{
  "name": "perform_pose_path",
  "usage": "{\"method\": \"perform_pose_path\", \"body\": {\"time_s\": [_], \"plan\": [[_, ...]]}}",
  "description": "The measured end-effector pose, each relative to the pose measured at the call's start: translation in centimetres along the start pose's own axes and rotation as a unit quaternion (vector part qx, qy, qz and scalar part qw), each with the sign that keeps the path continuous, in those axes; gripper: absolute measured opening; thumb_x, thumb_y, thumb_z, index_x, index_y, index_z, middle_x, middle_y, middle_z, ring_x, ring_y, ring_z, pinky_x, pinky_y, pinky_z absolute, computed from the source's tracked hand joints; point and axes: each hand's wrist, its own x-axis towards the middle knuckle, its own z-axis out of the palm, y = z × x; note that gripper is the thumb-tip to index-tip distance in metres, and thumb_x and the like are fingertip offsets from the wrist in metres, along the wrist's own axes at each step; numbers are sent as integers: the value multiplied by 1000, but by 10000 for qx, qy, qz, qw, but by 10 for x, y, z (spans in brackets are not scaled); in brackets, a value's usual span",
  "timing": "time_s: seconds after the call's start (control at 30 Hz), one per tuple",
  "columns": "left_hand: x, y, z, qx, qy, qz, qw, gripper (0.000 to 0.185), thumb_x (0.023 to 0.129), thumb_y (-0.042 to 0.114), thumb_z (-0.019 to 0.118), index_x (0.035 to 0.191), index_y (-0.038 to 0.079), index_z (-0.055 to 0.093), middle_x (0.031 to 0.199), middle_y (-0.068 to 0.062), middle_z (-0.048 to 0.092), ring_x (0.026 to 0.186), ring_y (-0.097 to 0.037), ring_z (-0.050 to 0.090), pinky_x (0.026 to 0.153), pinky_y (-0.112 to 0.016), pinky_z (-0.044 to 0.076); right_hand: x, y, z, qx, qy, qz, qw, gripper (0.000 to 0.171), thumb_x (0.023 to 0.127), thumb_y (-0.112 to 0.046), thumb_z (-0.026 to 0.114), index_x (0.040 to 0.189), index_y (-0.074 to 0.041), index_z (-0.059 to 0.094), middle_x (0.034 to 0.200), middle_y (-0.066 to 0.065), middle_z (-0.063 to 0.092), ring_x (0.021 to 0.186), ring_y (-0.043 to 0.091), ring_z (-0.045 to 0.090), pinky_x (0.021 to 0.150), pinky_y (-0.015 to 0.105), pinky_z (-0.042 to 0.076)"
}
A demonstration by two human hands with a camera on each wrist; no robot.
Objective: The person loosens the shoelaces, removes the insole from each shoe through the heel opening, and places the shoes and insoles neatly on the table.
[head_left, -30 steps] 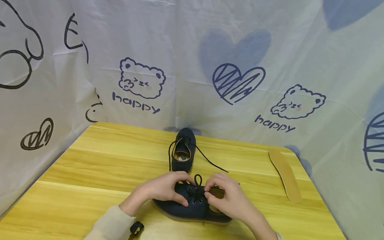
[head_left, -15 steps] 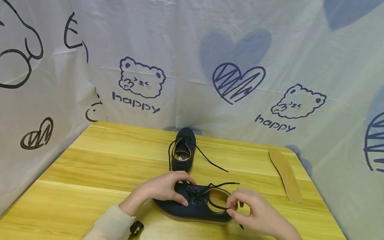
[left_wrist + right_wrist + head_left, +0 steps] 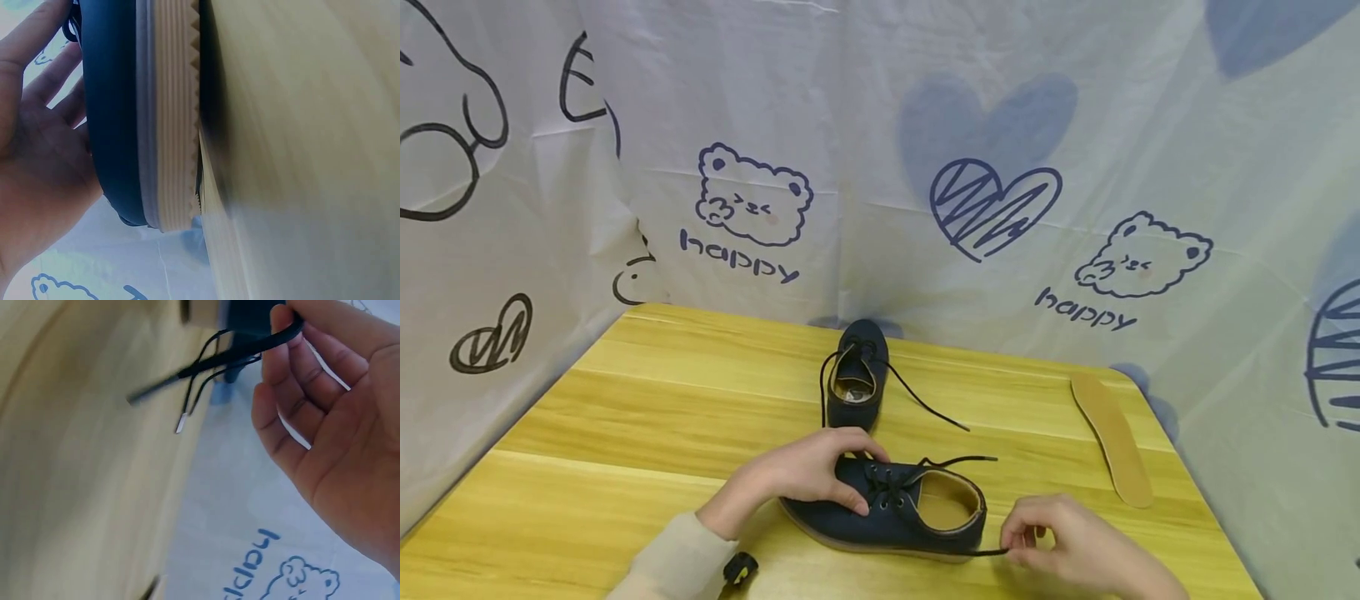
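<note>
A dark navy lace-up shoe (image 3: pixel 880 529) lies sideways on the table, toe to the left, opening to the right. My left hand (image 3: pixel 808 471) grips its front part, thumb on the upper and fingers over the far side. The left wrist view shows the shoe's ribbed tan sole (image 3: pixel 172 119) against the table. Right of the heel, my right hand (image 3: pixel 1075 533) pinches a black shoelace (image 3: pixel 988 552), drawn out along the shoe's near side. In the right wrist view, the tip of this lace (image 3: pixel 156 387) sticks out past the fingers. Another lace end (image 3: pixel 962 459) lies behind the opening.
A matching shoe (image 3: pixel 853 415) stands farther back, its loose laces spread to both sides. A tan insole (image 3: pixel 1116 442) lies near the table's right edge. A small black object (image 3: pixel 741 570) sits beside the left sleeve. A printed cloth (image 3: pixel 880 208) hangs behind the wooden table (image 3: pixel 700 375).
My right hand has moved from the knot area to the right and nearer, pulling the lace out past the heel. A standing lace loop is gone. The left hand keeps its grip.
</note>
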Motion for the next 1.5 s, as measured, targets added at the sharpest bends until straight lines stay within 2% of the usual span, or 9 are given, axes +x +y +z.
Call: {"method": "perform_pose_path", "body": {"time_s": [0.23,0.37,0.57,0.73,0.9,1.03,1.2,1.33,1.5], "plan": [[0,0,0,-5,-19,4,10000,55,83,32,90,133,27,67,131,11,63,127,-18,56,109,-43,46,0,13,8,227,-435,1291,9904,11,98,-15,73,100,-26,72,92,-19,66,81,-2,57,69,24,53],[1,0,-1,-18,-15,-28,10000,55,83,32,91,133,27,67,131,11,63,127,-18,56,109,-42,46,1,14,10,238,-577,1558,9858,9,97,-16,73,100,-25,72,91,-20,65,80,-1,57,70,24,52],[1,0,-2,-33,-46,-77,10000,55,83,31,90,133,27,67,132,10,63,129,-20,56,110,-44,45,3,15,6,210,-311,1055,9937,7,99,-19,73,105,-22,71,94,-18,66,84,0,60,71,25,55],[1,1,-2,-43,-57,-89,9999,56,83,31,90,133,26,67,133,9,63,130,-21,56,111,-46,45,11,8,0,-155,697,708,9949,11,99,-15,72,108,-21,70,99,-15,68,85,1,62,71,28,55],[1,0,-2,-17,-67,-116,9999,55,83,31,90,133,27,67,133,10,62,130,-20,55,111,-45,45,31,0,3,-817,2143,361,9727,29,94,-3,76,112,-25,70,100,-14,69,86,3,63,73,30,57],[0,0,-2,28,-68,-148,9999,55,83,32,90,133,28,67,134,11,62,131,-19,55,111,-45,44,52,-7,8,-858,2806,-7,9560,36,91,1,78,115,-23,70,104,-10,70,88,6,65,75,29,58],[-1,1,-1,100,-46,-87,9999,55,84,32,90,133,26,67,133,11,63,129,-21,56,111,-44,45,77,-15,13,-608,2813,-438,9567,34,91,1,78,116,-22,71,110,-5,71,93,14,66,76,31,58],[0,1,-1,118,-36,-22,9999,54,84,32,89,133,25,67,132,10,63,128,-20,57,110,-43,46,93,-17,17,-533,2517,-723,9636,29,92,-1,78,113,-20,72,112,-1,71,99,17,66,81,31,58],[0,1,-2,124,-49,-34,9999,54,84,33,89,133,25,67,132,11,63,129,-19,57,110,-42,45,107,-18,25,-374,1970,-758,9767,22,93,-6,79,108,-20,73,111,-5,70,104,14,66,87,35,58]]}}
